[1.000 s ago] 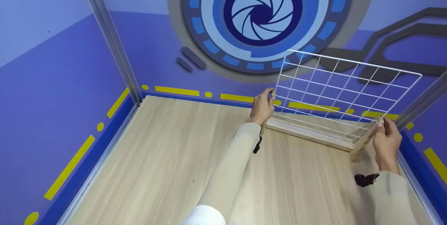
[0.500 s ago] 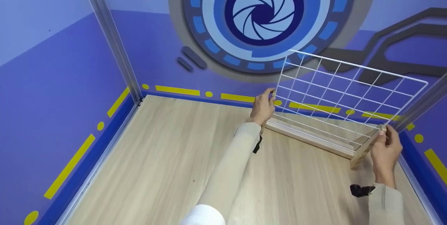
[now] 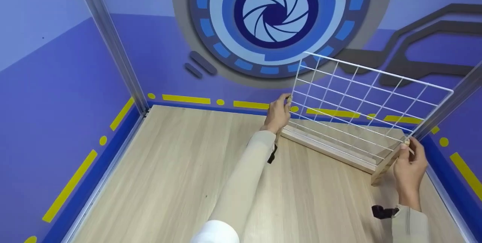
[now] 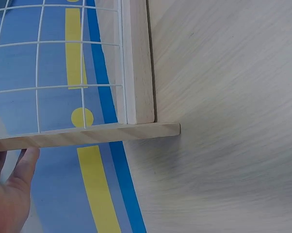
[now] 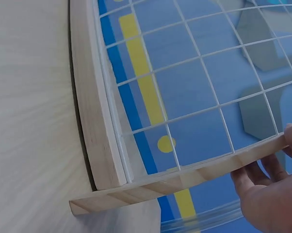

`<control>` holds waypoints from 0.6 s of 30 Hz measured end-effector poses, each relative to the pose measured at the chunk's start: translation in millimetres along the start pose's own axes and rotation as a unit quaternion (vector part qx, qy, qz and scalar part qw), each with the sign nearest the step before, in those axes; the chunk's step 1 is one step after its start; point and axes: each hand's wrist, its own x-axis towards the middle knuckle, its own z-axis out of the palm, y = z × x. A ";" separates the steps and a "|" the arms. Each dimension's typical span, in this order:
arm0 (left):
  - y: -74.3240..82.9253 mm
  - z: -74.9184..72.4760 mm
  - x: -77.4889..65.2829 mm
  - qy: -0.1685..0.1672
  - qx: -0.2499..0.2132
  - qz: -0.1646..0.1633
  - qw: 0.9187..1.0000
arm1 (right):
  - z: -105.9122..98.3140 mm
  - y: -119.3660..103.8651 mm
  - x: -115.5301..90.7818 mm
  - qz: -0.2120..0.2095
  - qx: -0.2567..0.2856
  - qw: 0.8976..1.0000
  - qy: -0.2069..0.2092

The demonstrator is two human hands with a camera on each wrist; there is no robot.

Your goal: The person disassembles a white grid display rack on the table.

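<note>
Clearly, both hands' (image 3: pixel 278 115) (image 3: pixel 409 169) fingers (image 4: pixel 25 167) (image 5: pixel 243 180) pinch the frame (image 4: pixel 88 136), woodgrain tabletop (image 3: pixel 180 167) below, purple wall (image 3: pixel 150 54) behind.

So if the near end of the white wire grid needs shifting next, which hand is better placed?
Probably the right hand: it pinches the flat pale wooden bar at that end of the white wire grid. The left hand holds the similar wooden bar at the far end.

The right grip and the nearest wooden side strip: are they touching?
Touching. The right wrist view shows it: the fingertips of the right grip meet the lower edge of the wooden side strip, with no gap visible.
</note>
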 end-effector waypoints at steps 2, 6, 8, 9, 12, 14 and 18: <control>0.2 0.0 0.9 -0.003 0.004 -0.003 1.000 | -2.3 -1.8 -1.6 0.005 0.005 1.000 -0.004; 0.4 0.5 1.5 -0.003 0.003 -0.005 1.000 | -4.0 -3.3 -9.8 0.018 0.008 1.000 -0.008; 0.7 0.3 1.6 -0.001 0.005 -0.004 1.000 | -3.1 -3.1 -14.2 0.013 0.012 1.000 -0.003; 1.1 0.3 1.7 0.001 0.006 -0.004 1.000 | -2.7 -3.3 -16.2 0.008 0.016 1.000 0.001; 1.8 0.5 2.3 0.001 0.008 -0.004 1.000 | -2.3 -2.2 -21.6 -0.014 0.028 0.999 0.011; 1.7 0.6 2.8 -0.001 0.004 -0.004 1.000 | -2.7 -1.5 -24.8 -0.024 0.034 0.999 0.015; -0.3 -0.6 3.3 0.001 -0.002 -0.004 1.000 | -1.8 -2.2 -32.1 -0.029 0.037 0.999 0.012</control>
